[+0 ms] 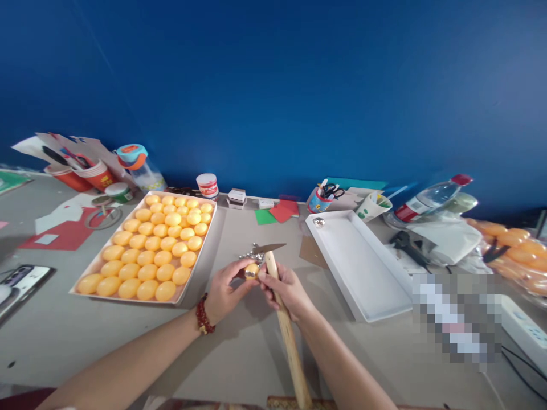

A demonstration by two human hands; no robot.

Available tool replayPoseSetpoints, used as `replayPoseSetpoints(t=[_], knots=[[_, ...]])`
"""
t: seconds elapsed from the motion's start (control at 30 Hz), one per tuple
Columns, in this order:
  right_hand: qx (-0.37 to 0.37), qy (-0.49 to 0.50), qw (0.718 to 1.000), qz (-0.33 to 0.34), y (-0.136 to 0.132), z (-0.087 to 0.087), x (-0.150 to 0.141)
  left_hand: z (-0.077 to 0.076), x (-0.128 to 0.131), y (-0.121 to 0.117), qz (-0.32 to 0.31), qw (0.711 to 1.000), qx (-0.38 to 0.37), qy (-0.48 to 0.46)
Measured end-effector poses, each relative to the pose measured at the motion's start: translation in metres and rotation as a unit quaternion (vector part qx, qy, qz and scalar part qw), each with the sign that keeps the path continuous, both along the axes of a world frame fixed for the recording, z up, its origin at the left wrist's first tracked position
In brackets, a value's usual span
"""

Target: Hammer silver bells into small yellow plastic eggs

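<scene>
My left hand [225, 291] pinches a small yellow ball [251, 270] over the middle of the grey table [128, 336], with something silvery and chain-like [250, 255] just above the ball. My right hand [285, 289] is closed round the long wooden handle [288, 336] of a metal blade tool [269, 248], whose tip points right, just behind the ball. The two hands touch at the ball. A red bead bracelet [203, 315] sits on my left wrist.
A white tray [83, 279] full of several yellow balls lies to the left. An empty white tray [363, 267] lies to the right, a small silver piece [318, 222] in its far corner. Cups, paper scraps, scissors, a bottle [431, 199] and a bag of orange balls [519, 250] line the back and right.
</scene>
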State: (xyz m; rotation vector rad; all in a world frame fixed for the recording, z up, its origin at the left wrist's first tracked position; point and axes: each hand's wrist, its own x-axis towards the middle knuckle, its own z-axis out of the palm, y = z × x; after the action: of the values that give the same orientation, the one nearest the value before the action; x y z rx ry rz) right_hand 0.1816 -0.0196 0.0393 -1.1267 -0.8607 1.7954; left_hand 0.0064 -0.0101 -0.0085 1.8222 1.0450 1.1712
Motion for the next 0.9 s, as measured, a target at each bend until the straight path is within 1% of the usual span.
replayPoseSetpoints(t=[0.27, 0.53, 0.9], knots=[[0.005, -0.006, 1.0, -0.002, -0.0009, -0.0038, -0.0005, 0.001, 0.0, 0.0004, 0.003, 1.0, 0.001, 0.004], [-0.001, -0.006, 1.0, -0.003, -0.0005, -0.0023, -0.0012, 0.0023, 0.0005, 0.0003, 0.003, 1.0, 0.002, 0.008], [0.013, -0.006, 1.0, -0.007, -0.0006, -0.0037, -0.0025, 0.0025, 0.0016, 0.0005, 0.014, 1.0, 0.003, 0.009]])
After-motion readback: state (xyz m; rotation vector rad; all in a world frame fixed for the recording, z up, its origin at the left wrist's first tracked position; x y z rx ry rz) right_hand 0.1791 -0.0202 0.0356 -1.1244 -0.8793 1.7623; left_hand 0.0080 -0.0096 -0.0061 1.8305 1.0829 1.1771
